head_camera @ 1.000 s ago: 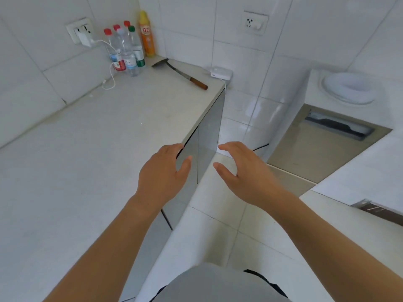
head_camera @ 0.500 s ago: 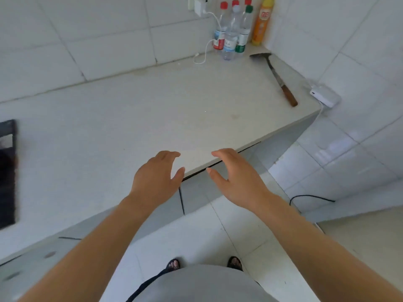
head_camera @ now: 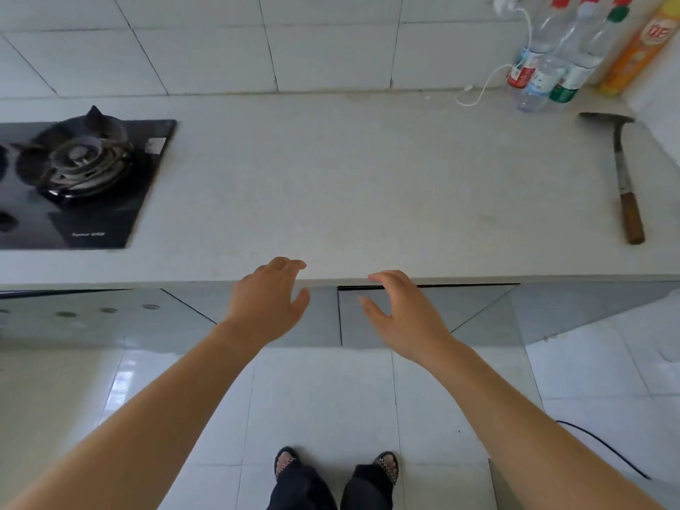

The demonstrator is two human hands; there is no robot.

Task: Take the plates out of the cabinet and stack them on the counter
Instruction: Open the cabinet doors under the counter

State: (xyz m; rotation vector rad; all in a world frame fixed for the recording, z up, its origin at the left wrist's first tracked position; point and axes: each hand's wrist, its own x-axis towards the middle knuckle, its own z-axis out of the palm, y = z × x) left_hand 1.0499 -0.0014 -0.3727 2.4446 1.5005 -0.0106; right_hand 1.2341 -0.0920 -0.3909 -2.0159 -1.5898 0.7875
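Observation:
I face a pale stone counter (head_camera: 368,185) with grey cabinet doors (head_camera: 423,318) under its front edge. Both doors in front of me look closed, and no plates are in sight. My left hand (head_camera: 268,300) hovers at the counter's front edge with relaxed fingers and holds nothing. My right hand (head_camera: 401,314) hangs in front of the right door, just below the counter edge, its fingers loosely spread and empty. A dark gap shows along the top of that right door.
A black gas hob (head_camera: 73,178) sits at the left of the counter. At the far right lie a wooden-handled spatula (head_camera: 625,182), several bottles (head_camera: 552,64), an orange bottle (head_camera: 640,46) and a white cable (head_camera: 485,86). My feet (head_camera: 335,469) stand on white floor tiles.
My view has swung left and squared up to the counter, bringing the hob into sight. Both hands stay raised and empty, now at the counter's front edge above the cabinet doors.

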